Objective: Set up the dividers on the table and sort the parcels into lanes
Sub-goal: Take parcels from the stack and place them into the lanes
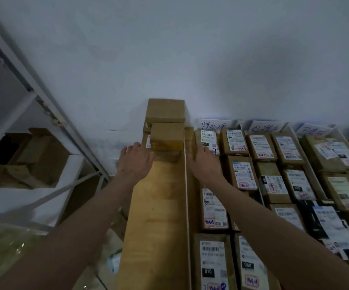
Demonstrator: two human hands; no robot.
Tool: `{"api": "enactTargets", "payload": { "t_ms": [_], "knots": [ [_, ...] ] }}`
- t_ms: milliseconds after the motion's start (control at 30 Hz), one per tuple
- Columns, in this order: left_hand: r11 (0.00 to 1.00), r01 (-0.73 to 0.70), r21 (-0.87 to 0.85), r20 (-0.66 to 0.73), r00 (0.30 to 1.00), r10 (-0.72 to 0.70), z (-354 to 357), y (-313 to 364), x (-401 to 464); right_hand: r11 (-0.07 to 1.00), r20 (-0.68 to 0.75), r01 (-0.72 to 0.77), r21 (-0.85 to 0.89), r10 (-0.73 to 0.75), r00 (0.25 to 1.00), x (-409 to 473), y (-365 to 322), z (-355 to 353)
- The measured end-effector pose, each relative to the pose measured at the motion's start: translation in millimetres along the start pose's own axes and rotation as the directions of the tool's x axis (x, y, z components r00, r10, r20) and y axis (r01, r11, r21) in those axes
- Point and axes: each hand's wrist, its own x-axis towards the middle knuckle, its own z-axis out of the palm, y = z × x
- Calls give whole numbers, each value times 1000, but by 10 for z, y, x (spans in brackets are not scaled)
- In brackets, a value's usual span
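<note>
Your left hand (135, 159) lies flat, fingers straight, on the left edge of the long cardboard divider (157, 216) that runs away from you toward the wall. At the divider's far end a stack of plain brown boxes (166, 126) sits against the wall, and your fingertips are just beside its lowest box. Your right hand (204, 162) reaches along the divider's right face, next to its pale top edge; the fingers look fairly straight and touch the labelled parcel (208, 141) at the head of the first lane, though whether they press or pinch it you cannot tell.

This looks like the divider step: seating the board between stack and lanes. The next move probably calls for even pressure from both hands, so the board stays square and does not nudge the parcels.

To the left stands a white metal shelf (44, 105) holding open cartons. Right of the divider, the bench is packed with rows of labelled parcels (274, 185), with handwritten lane signs (213, 124) propped against the pale wall (190, 49).
</note>
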Motion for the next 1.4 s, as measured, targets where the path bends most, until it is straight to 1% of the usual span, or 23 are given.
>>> {"api": "enactTargets", "payload": {
  "t_ms": [167,267,367,467,567,633,733,800,900,967,1033,1133,1167,1233,1267,1300,1367,1400],
  "knots": [
    [995,21,-100,26,999,-19,103,-89,584,999,28,-30,43,29,999,537,-181,154],
    [980,78,-183,78,995,-64,167,-79,858,996,77,-60,71,54,996,825,-216,269],
    [936,163,-313,163,980,-117,338,-109,1105,984,121,-115,135,98,988,1050,-241,360],
    [883,207,-422,223,967,-121,524,-131,1261,962,158,-174,212,142,977,1231,-228,485],
    [831,194,-522,213,973,-94,634,-98,1302,931,202,-218,293,162,966,1326,-221,593],
    [798,183,-574,201,976,-80,638,-66,1292,911,194,-236,338,178,965,1351,-223,624],
    [748,240,-619,222,967,-127,581,-22,1240,867,163,-259,425,208,964,1338,-226,617],
    [708,288,-644,228,957,-182,514,2,1166,820,144,-270,505,228,963,1276,-213,591],
    [624,307,-718,210,951,-227,435,-28,997,758,119,-262,597,240,964,1097,-163,504],
    [547,292,-784,203,955,-218,375,-68,843,755,139,-246,608,204,969,951,-95,446],
    [501,277,-820,207,959,-192,313,-96,662,762,179,-234,603,156,971,774,-30,391],
    [484,295,-824,246,956,-162,261,-90,410,757,156,-184,627,109,982,439,76,311],
    [462,315,-829,268,949,-166,241,-75,328,742,146,-170,648,98,984,309,114,277],
    [364,376,-852,334,926,-174,165,-22,161,687,147,-161,709,80,986,35,164,178],
    [331,396,-857,359,918,-169,122,7,76,650,150,-162,743,75,986,-97,184,123],
    [338,396,-854,362,918,-163,88,36,-15,615,161,-175,769,78,984,-217,206,85],
    [403,366,-839,326,931,-166,41,96,-208,550,181,-193,813,77,980,-438,248,25],
    [417,361,-834,319,933,-170,25,128,-307,519,199,-210,828,79,977,-532,280,13]
  ]
}}
